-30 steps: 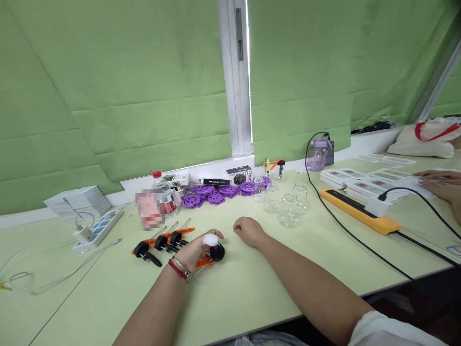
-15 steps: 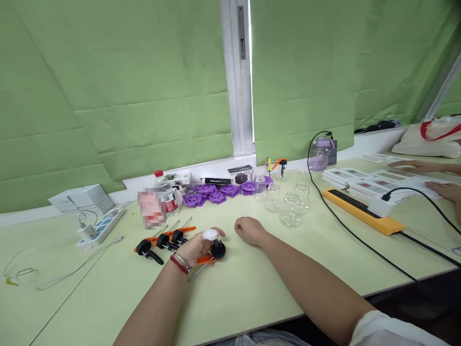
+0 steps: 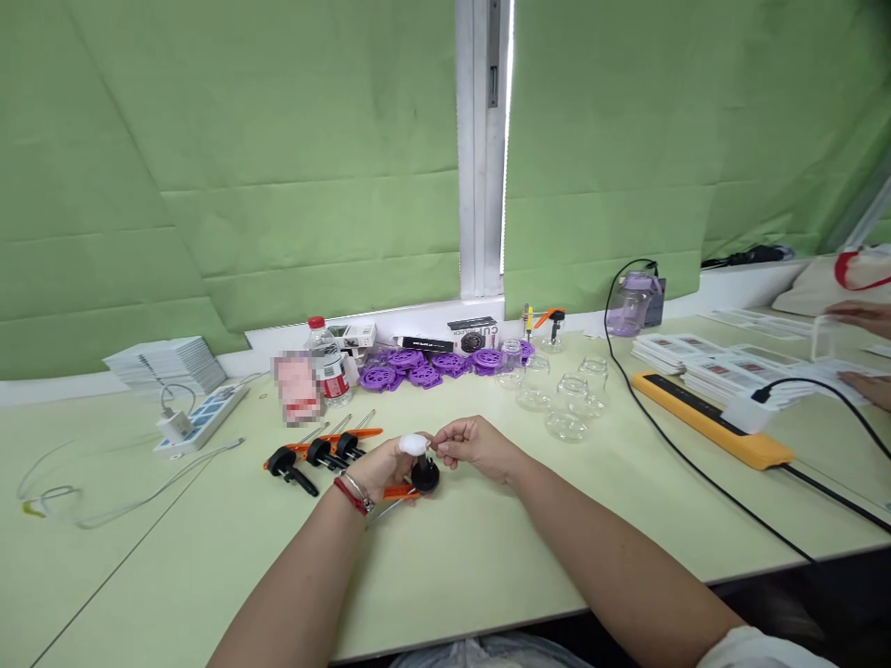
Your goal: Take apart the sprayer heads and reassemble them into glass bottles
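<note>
My left hand (image 3: 390,469) is wrapped round a black and orange piece (image 3: 424,476) with a metal rod, held just above the table. A white rounded part (image 3: 413,444) sits at its upper end. My right hand (image 3: 477,446) has come up beside it, its fingers pinched near the white part; what they hold, if anything, is too small to make out. Left of my left hand lie several similar black and orange pieces (image 3: 320,455) with metal rods.
Behind are purple plastic parts (image 3: 424,375), a bottle (image 3: 334,376) and clear glass jars (image 3: 572,397). An orange power strip (image 3: 710,419) and black cable lie right, near another person's hands (image 3: 863,315). A white power strip (image 3: 201,422) is left.
My right hand has moved from resting closed on the table to the white part, fingers now pinched. The view has shifted slightly left. At far right, another person's hand has lifted a clear item.
</note>
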{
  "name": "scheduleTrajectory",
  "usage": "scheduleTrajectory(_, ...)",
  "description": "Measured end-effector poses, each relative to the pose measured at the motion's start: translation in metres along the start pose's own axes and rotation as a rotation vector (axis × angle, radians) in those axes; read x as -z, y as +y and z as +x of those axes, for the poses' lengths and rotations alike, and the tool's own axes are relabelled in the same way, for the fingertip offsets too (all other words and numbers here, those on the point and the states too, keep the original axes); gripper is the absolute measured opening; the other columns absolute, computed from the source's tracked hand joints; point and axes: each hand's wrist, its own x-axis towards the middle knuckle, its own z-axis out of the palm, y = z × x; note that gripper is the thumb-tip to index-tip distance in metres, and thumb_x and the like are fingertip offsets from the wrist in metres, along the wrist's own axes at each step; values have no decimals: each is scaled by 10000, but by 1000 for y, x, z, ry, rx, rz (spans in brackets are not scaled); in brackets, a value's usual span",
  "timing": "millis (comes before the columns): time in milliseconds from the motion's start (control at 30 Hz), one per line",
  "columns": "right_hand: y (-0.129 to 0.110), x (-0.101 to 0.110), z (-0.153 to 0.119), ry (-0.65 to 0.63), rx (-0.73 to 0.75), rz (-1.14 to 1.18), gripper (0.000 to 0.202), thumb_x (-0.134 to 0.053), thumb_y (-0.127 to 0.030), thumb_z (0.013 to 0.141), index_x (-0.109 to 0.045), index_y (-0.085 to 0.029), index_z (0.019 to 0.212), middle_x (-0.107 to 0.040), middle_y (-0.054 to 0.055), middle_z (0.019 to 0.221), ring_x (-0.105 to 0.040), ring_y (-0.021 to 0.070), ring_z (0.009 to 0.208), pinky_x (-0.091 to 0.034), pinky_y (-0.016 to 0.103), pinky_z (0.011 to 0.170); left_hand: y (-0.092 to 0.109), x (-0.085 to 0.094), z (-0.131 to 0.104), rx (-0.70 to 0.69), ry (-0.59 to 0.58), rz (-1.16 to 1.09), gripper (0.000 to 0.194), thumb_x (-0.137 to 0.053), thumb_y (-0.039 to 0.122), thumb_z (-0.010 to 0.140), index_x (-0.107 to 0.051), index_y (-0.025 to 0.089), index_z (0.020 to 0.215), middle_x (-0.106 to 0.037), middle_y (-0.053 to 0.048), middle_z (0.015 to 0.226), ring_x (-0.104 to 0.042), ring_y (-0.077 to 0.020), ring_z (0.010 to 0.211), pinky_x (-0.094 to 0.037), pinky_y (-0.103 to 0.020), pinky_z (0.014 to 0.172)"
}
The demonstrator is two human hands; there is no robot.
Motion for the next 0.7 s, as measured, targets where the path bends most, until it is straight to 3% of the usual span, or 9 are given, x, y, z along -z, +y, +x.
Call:
scheduleTrajectory(233,-6,-10,-2,19,45,-125,188,-674,-295,671,-640,-135,764,-577,-14,626,-486,83,531,-414,253,575,-3,3,3,-36,-83,31,484,-536,445,703,-519,180,1108,-592,-46,744,-586,-187,580,-385,-228,393)
scheduleTrajectory(367,-7,-17,-3,32,142,-309,71,-593,-186,712,-636,-157,760,-591,-12,687,-508,104,634,-416,251,648,-2,1,4,-20,-46,44,519,-568,455,646,-515,182,1084,-566,-31,703,-580,-190,557,-388,-234,389)
scheduleTrajectory(500,-7,-18,-4,32,213,-467,92,-569,-128,715,-643,-169,753,-600,4,783,-538,130,755,-419,259,741,0,-1,3,-9,-40,63,520,-590,458,623,-522,180,1057,-566,-39,737,-592,-203,593,-391,-233,383)
scheduleTrajectory(700,-10,-19,-4,4,204,-498,99,-563,-117,715,-636,-171,755,-586,-2,792,-538,133,777,-413,254,757,-1,1,3,-12,-31,38,450,-594,422,630,-521,183,1004,-535,-1,679,-570,-169,550,-393,-228,397)
